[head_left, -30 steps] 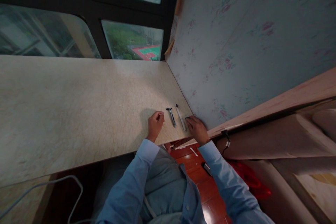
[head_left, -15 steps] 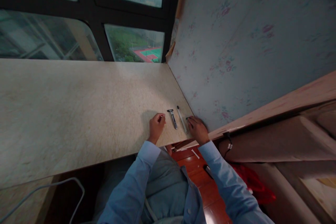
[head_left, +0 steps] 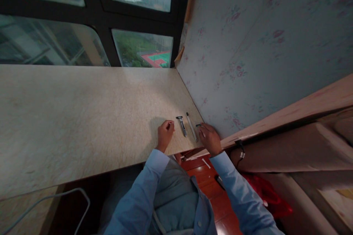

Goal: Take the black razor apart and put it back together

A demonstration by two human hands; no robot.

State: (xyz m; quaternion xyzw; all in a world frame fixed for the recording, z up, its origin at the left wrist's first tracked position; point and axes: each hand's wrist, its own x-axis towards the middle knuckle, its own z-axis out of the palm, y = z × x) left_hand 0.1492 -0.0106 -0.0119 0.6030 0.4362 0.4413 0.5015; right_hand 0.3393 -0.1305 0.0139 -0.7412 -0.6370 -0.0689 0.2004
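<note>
A razor (head_left: 182,126) with a dark head and silvery handle lies on the pale stone-patterned counter (head_left: 82,117). Just right of it is a slim white toothbrush (head_left: 191,127) with a dark head, roughly parallel to the razor. My left hand (head_left: 166,134) rests on the counter left of the razor, its fingers curled closed; whatever is inside them is hidden. At the corner by the wall, my right hand (head_left: 210,138) has its fingers closed around a small dark-headed item (head_left: 198,125). Its handle is mostly covered by my fingers, close beside the toothbrush.
A flower-patterned wall (head_left: 248,62) bounds the counter on the right. Dark-framed windows (head_left: 142,47) stand along its back. A pale cable (head_left: 68,191) loops at the lower left. Below the front edge are the red floor (head_left: 204,178) and a red bag (head_left: 271,198).
The view has shifted slightly. My right hand has moved a little, and more of the dark-headed item shows by its fingers. My left hand, the razor and the toothbrush keep their places.
</note>
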